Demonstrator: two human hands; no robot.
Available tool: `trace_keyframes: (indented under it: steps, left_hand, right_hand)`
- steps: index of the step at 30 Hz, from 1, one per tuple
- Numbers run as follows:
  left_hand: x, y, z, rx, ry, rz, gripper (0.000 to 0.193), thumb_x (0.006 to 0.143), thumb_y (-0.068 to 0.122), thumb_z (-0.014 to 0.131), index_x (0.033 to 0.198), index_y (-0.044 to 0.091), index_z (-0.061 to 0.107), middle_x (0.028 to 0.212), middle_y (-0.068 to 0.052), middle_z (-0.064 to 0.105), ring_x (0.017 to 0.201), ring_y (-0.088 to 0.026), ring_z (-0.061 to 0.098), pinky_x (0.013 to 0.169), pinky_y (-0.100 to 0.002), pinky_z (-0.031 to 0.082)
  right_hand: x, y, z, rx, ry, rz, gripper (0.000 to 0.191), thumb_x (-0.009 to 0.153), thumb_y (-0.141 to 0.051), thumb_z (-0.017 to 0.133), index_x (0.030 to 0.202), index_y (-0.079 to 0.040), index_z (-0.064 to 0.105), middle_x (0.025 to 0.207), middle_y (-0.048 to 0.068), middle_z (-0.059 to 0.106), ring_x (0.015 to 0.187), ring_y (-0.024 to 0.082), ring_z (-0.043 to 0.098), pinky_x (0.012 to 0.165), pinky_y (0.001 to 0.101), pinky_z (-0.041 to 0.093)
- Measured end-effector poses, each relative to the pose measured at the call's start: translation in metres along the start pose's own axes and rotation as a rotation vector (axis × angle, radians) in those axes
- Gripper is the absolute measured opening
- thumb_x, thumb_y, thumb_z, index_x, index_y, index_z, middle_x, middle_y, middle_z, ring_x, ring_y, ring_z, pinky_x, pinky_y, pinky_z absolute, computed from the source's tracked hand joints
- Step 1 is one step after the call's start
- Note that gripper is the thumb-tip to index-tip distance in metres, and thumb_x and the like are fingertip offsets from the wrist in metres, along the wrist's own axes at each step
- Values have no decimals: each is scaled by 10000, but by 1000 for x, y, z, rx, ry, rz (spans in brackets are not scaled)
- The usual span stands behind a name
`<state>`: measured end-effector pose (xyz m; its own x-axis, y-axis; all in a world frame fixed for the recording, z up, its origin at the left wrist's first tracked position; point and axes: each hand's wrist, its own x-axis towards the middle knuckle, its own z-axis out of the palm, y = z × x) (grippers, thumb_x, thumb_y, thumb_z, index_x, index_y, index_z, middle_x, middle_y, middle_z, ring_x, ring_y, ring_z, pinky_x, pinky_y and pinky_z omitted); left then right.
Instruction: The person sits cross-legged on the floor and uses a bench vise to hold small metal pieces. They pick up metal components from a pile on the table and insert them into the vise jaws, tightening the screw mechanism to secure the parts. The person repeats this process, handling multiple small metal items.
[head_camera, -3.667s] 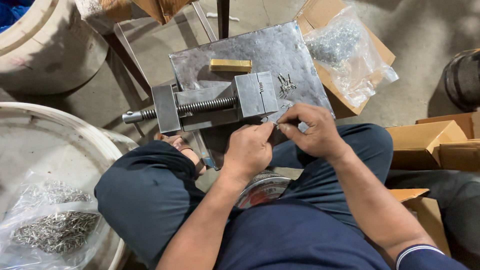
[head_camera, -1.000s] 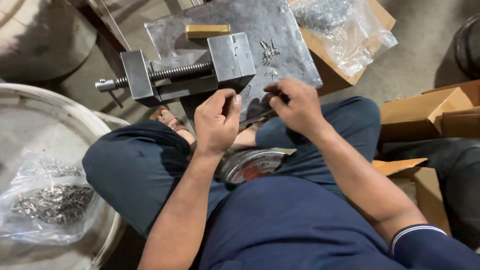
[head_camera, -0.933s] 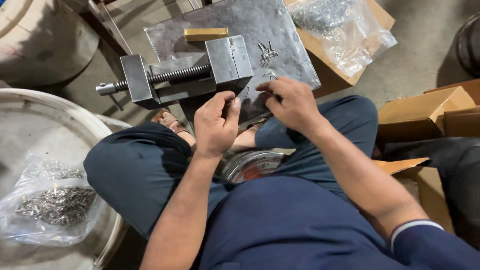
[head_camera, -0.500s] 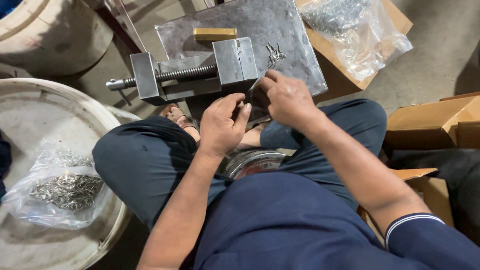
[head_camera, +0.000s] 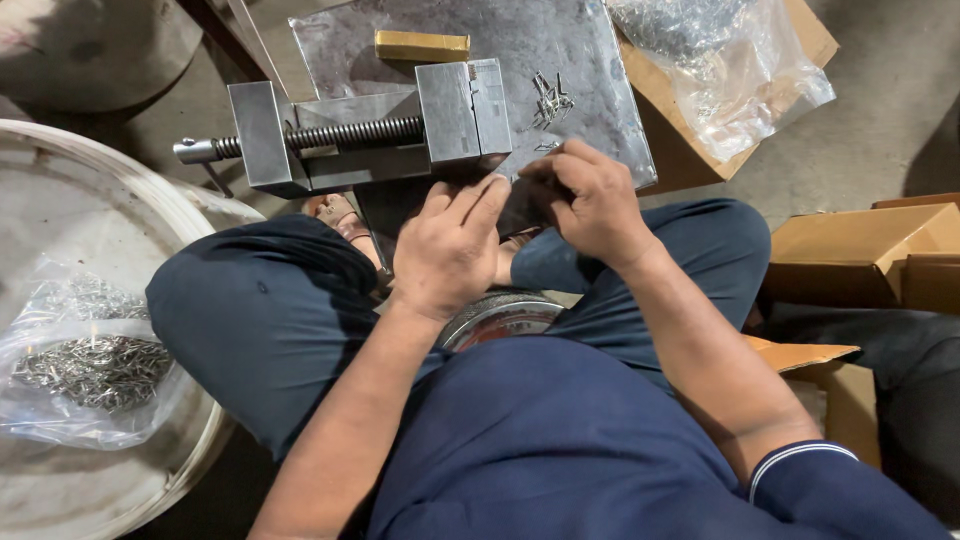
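**Seated person working at a steel vise, seen from above**

A pale round tub (head_camera: 150, 200) fills the left side, holding a clear bag of small metal pins (head_camera: 85, 365). A grey steel plate (head_camera: 590, 60) lies ahead of the person's knees. A steel vise (head_camera: 370, 125) sits along the plate's near edge, its screw pointing left. A brass bar (head_camera: 421, 45) rests near the plate's far edge. Loose metal pins (head_camera: 550, 98) lie by the plate's right edge. The left hand (head_camera: 450, 250) and right hand (head_camera: 585, 205) meet just below the vise's near right corner, fingers curled together. Whether they pinch anything cannot be told.
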<state>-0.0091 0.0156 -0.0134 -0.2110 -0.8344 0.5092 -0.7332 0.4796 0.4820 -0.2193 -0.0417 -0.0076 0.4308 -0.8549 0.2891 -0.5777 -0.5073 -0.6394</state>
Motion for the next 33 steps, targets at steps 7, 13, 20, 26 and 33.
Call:
trace_keyframes:
  steps: [7,13,20,26,33]
  left_hand:
    - [-2,1,3,85,-34,36,549,832,89,702,1374,100,618,1259,-26,707,1006,-328,644,750,-389,586]
    - [-2,2,5,98,-27,0,515,861,112,705,1369,98,619,1097,-31,723,991,-336,649,743,-406,588]
    - [-1,2,2,77,-43,-40,434,889,124,705,1320,79,669,967,-46,704,924,-327,650,740,-413,580]
    - [4,-1,-6,-45,-8,-41,322,868,113,676,1187,68,686,1061,-78,699,911,-331,644,758,-408,566]
    - [6,-14,-11,-265,-158,-164,97,832,102,664,926,93,688,872,-90,679,872,-337,645,737,-448,538]
  right_hand:
    - [0,3,1,54,54,-2,270,783,77,689,1030,-23,731,958,115,674,870,295,700,759,346,562]
    - [0,-2,0,52,20,17,290,799,67,658,1046,-55,748,954,92,678,846,260,714,744,338,572]
    - [7,-9,8,-156,-27,-42,139,844,-106,786,982,-105,768,920,93,681,842,307,681,716,392,530]
    - [0,0,9,291,-183,237,151,937,-152,701,1041,-43,693,915,55,661,821,194,619,696,320,487]
    - [-9,-14,17,796,-198,498,149,998,-144,678,1053,-8,651,910,-14,667,800,88,592,674,261,474]
